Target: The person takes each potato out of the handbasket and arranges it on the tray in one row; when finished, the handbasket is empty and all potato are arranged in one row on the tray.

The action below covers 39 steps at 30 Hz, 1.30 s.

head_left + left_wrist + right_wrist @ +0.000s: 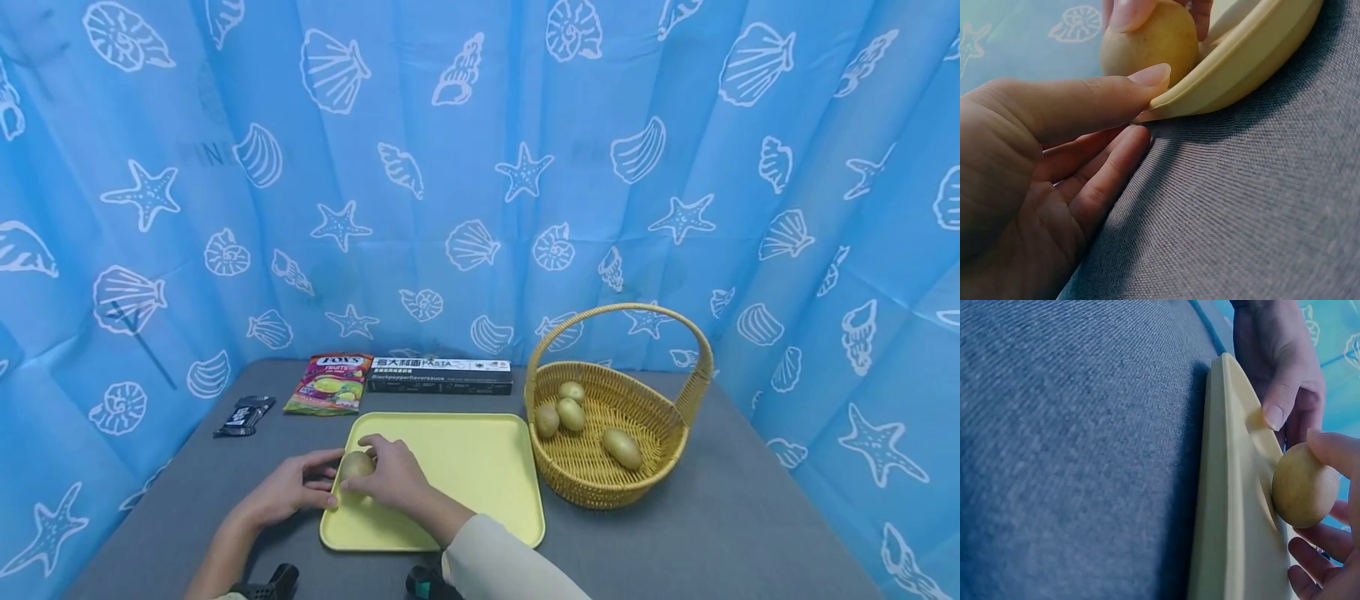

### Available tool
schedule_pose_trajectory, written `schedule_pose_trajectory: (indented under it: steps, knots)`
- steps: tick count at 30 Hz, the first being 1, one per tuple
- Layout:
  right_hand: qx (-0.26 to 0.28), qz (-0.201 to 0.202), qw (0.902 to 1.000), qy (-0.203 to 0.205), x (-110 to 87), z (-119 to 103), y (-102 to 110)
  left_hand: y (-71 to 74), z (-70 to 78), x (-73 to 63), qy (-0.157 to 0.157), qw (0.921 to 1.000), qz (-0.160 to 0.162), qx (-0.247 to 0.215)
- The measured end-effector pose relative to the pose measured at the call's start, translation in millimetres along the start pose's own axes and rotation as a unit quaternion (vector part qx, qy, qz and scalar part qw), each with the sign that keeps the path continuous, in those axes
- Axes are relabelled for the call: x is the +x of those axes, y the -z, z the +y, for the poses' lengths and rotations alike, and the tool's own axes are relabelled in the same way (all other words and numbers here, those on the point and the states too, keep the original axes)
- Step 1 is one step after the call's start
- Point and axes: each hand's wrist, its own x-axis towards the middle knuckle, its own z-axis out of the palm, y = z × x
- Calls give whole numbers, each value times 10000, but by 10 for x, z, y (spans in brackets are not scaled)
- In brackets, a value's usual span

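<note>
A: Where is the potato-like piece (356, 467)?

B: At the left end of the yellow tray (480, 467), just inside its edge; contact with the base cannot be confirmed. Right hand (397, 479): fingers curled round the piece, parted by roughly its width. Left hand (288, 490): thumb above the tray's edge, fingers below, pinching it.

A: Expected handling?

B: Judged firm, fairly light, smooth-skinned. Rounded, so liable to roll; hard pressure might bruise it.

A: Best hold?

B: Around the widest girth, thumb opposing fingers, gentle squeeze.
</note>
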Motion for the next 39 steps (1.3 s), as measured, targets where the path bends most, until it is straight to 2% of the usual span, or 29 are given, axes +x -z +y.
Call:
schedule_pose_trajectory:
  steps: [5, 8, 19, 24, 30, 39]
  knots:
    - [-113, 17, 9999, 90, -39, 4, 1, -5, 17, -4, 118, 9999, -7, 17]
    - [-136, 38, 9997, 213, -64, 22, 8, -1, 18, -5, 79, 10000, -21, 10]
    - [304, 6, 9984, 477, -196, 140, 190, 14, 3, 11, -128, 9999, -102, -6]
    - [604, 38, 9963, 603, -317, 165, 413, 4, 13, 3, -11, 10000, -60, 16]
    - [794, 218, 9899, 1157, -472, 184, 753, 29, 26, -1, 29, 10000, -51, 37]
    - [645, 113, 9846, 1623, -680, 282, 1430, 13, -29, 15, -218, 9996, -185, -5]
